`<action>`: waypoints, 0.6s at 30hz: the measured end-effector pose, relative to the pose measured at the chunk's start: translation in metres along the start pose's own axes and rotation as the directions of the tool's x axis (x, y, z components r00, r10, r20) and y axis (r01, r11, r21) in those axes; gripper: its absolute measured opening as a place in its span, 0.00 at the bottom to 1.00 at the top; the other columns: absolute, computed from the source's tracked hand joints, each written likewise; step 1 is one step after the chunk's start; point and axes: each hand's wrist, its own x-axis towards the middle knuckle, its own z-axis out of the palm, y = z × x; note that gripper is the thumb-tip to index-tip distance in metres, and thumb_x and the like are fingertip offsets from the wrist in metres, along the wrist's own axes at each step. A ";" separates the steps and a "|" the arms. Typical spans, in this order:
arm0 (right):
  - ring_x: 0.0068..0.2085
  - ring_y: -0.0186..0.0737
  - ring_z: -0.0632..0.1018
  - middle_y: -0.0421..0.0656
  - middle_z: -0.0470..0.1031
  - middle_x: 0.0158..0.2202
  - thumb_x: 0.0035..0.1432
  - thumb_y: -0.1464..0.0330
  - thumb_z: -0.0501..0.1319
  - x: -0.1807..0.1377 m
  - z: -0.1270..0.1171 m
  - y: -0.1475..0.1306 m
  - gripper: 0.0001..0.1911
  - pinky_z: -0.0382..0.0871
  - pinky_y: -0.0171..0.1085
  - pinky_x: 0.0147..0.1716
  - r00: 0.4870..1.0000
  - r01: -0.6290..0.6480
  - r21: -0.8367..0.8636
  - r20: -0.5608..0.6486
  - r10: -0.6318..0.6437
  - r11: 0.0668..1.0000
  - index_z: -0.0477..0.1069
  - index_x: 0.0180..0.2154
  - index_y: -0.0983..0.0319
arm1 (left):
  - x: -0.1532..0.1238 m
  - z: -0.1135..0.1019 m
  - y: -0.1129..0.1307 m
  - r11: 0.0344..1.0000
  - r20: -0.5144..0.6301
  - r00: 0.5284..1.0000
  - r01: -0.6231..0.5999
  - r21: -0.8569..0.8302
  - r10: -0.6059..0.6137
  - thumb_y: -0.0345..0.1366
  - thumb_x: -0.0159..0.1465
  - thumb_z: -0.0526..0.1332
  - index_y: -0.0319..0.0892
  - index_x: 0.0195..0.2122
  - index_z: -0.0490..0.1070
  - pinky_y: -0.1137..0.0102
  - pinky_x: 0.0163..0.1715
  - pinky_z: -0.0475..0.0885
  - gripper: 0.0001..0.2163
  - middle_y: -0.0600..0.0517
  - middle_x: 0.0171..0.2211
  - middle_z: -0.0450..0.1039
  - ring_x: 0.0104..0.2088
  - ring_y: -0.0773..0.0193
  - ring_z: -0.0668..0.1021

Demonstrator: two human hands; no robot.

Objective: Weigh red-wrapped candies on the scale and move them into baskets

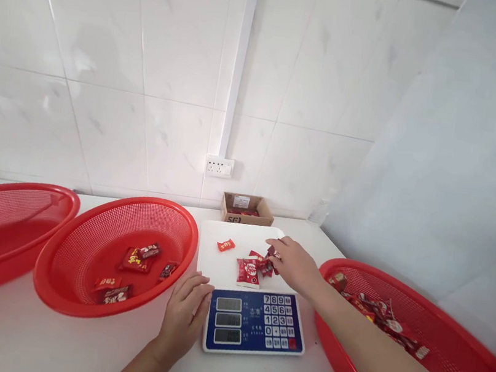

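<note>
The three baskets, e.g. the middle basket (75, 284), are red perforated plastic with a slight sheen. The scale platform (226, 267) is smooth, matt white, probably plastic. The keypad panel (255, 327) is glossy blue. The candy wrappers (248, 271) are shiny red film. The small box (247, 209) is matt brown cardboard. The wall tiles (112, 35) are glossy and marbled. The tabletop (42, 342) is smooth white.

white table (42, 342) | three red baskets (117, 253) | scale (252, 311) | cardboard box (247, 209)
</note>
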 end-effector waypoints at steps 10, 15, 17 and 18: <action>0.34 0.36 0.75 0.45 0.74 0.38 0.52 0.63 0.56 0.026 0.002 0.017 0.18 0.68 0.33 0.31 0.947 -0.265 0.492 -0.027 0.319 0.829 0.69 0.44 0.64 | 0.000 0.000 0.004 1.000 -0.008 1.000 -0.006 0.005 0.006 0.28 0.61 0.54 0.43 0.38 0.70 0.61 0.47 0.70 0.08 0.48 0.40 0.72 0.47 0.59 0.71; 0.26 0.33 0.73 0.41 0.73 0.30 0.52 0.62 0.55 0.032 0.019 0.017 0.21 0.68 0.34 0.27 0.948 -0.242 0.588 -0.027 0.317 0.772 0.66 0.47 0.64 | -0.001 0.001 0.002 1.000 0.004 1.000 -0.002 0.015 0.001 0.28 0.61 0.54 0.44 0.39 0.70 0.60 0.47 0.70 0.08 0.48 0.40 0.72 0.47 0.59 0.71; 0.27 0.34 0.74 0.41 0.74 0.32 0.52 0.61 0.55 0.031 0.021 0.017 0.21 0.68 0.34 0.28 0.951 -0.225 0.575 -0.045 0.305 0.787 0.66 0.47 0.63 | -0.002 0.001 0.002 1.000 0.008 1.000 -0.002 0.010 0.002 0.28 0.61 0.54 0.44 0.39 0.70 0.60 0.48 0.70 0.08 0.48 0.40 0.72 0.47 0.59 0.71; 0.29 0.35 0.74 0.42 0.74 0.34 0.52 0.61 0.55 0.030 0.022 0.017 0.20 0.67 0.34 0.28 0.954 -0.216 0.561 -0.054 0.295 0.799 0.66 0.46 0.62 | -0.002 0.001 0.002 1.000 0.009 1.000 0.000 0.008 0.000 0.28 0.61 0.54 0.44 0.39 0.70 0.60 0.48 0.70 0.08 0.48 0.40 0.72 0.47 0.59 0.71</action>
